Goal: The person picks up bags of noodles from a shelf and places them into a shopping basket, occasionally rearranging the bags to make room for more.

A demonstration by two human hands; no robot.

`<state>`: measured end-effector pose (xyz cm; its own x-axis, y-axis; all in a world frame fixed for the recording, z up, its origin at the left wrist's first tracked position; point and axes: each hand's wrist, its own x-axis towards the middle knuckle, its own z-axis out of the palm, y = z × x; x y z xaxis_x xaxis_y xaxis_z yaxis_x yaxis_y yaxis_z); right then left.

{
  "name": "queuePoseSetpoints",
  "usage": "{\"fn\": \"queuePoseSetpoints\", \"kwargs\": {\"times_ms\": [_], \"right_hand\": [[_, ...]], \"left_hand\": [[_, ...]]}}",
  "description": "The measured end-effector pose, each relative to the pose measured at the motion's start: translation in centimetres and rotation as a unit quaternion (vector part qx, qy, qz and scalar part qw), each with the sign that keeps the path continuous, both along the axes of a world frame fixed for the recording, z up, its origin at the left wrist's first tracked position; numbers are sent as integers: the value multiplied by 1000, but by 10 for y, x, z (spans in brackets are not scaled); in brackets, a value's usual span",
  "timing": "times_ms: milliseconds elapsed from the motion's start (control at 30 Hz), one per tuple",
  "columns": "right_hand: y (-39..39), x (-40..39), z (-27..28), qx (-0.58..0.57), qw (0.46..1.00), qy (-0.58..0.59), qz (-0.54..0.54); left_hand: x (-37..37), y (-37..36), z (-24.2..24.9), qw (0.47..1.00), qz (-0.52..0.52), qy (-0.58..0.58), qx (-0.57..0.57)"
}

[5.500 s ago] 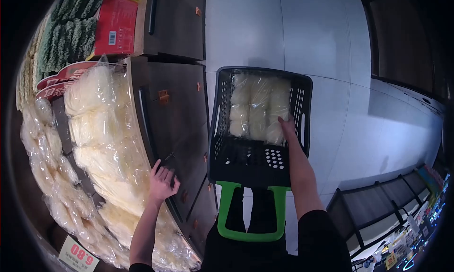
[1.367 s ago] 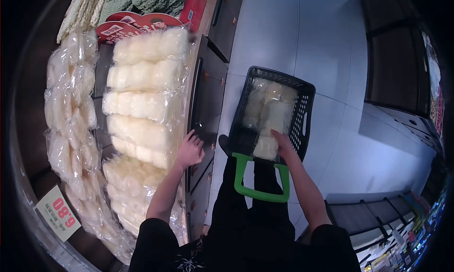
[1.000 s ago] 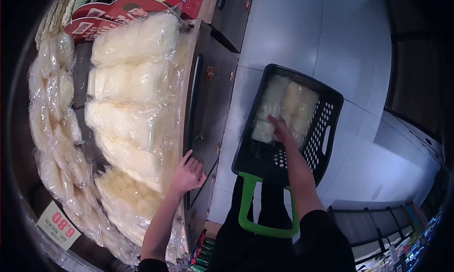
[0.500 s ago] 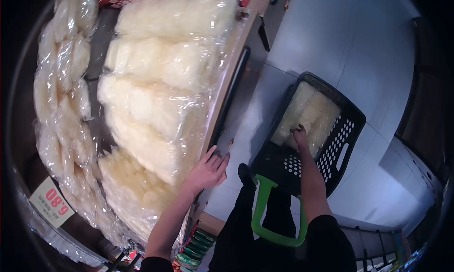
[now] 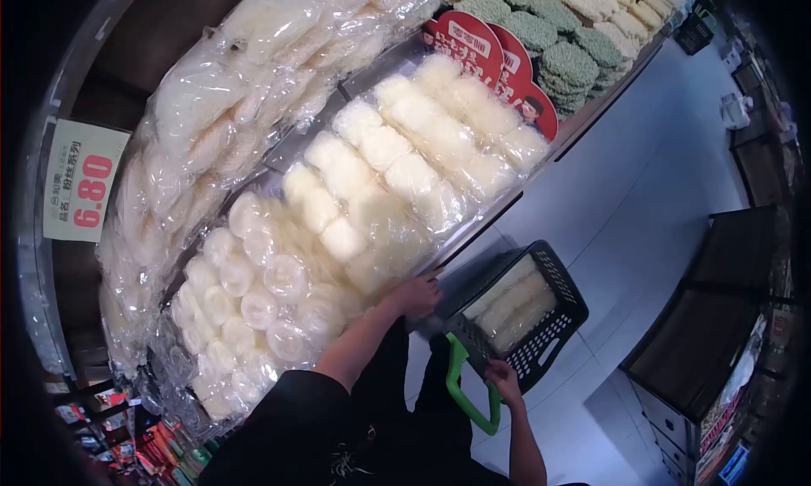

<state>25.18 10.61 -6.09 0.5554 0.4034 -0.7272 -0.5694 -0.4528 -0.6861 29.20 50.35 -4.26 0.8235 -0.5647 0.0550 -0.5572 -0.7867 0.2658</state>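
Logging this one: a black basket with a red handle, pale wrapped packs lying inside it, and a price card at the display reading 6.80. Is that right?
Not quite: the handle is green, not red, as the head view shows. The black basket, the pale wrapped packs inside it and the price card reading 6.80 stand as you said.

The right hand (image 5: pixel 504 384) has left the packs (image 5: pixel 511 307) inside the basket (image 5: pixel 547 351) and is now at the basket's near edge, beside the green handle (image 5: pixel 456 384). The left hand (image 5: pixel 414 297), at the display (image 5: pixel 291 152)'s front edge, now appears nearer the basket's near left corner. The view has turned, so the price sign (image 5: pixel 84 182) reads upright and green bundles (image 5: pixel 574 63) again show past the display's far end.
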Motion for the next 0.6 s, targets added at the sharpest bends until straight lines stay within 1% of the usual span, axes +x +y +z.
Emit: {"fn": "queuePoseSetpoints", "kwargs": {"times_ms": [33, 67, 100, 167, 200, 267, 300, 333, 367, 400, 467, 533, 567, 600], "right_hand": [[7, -7, 23, -17, 1000, -7, 5], [12, -16, 38, -53, 997, -46, 25], [17, -26, 53, -89, 992, -82, 45], [40, -37, 93, -136, 982, -120, 52], [49, -41, 101, -139, 979, -136, 56], [65, -54, 112, -160, 970, -179, 42], [74, -58, 113, -159, 969, -183, 44], [79, -64, 104, -186, 960, -208, 6], [81, -73, 101, -214, 949, -231, -33], [86, -78, 105, -216, 948, -232, -33], [109, -77, 124, -399, 878, -265, -29], [115, -74, 126, -412, 872, -259, -42], [116, -72, 124, -422, 869, -255, -50], [116, -72, 123, -434, 862, -256, -50]], "left_hand": [[1, 3, 5, 1000, 2, 9, 12], [4, 4, 14, 1000, 0, 21, 23], [2, 2, 9, 996, -16, 12, 82], [-1, 0, 8, 995, -4, 42, 89], [1, -3, 21, 996, 3, 26, 86], [1, -13, 42, 977, 29, 191, 95], [-1, -27, 41, 959, 105, 262, -28], [-1, -41, 38, 915, 177, 330, -151], [-2, -47, 62, 905, 201, 290, -238], [-2, -47, 98, 886, 223, 247, -323], [-7, -33, 144, 848, 257, 116, -449], [-11, 0, 182, 801, 359, -34, -478], [-11, 18, 188, 756, 440, -112, -472], [-10, 39, 182, 712, 533, -161, -428]]}}
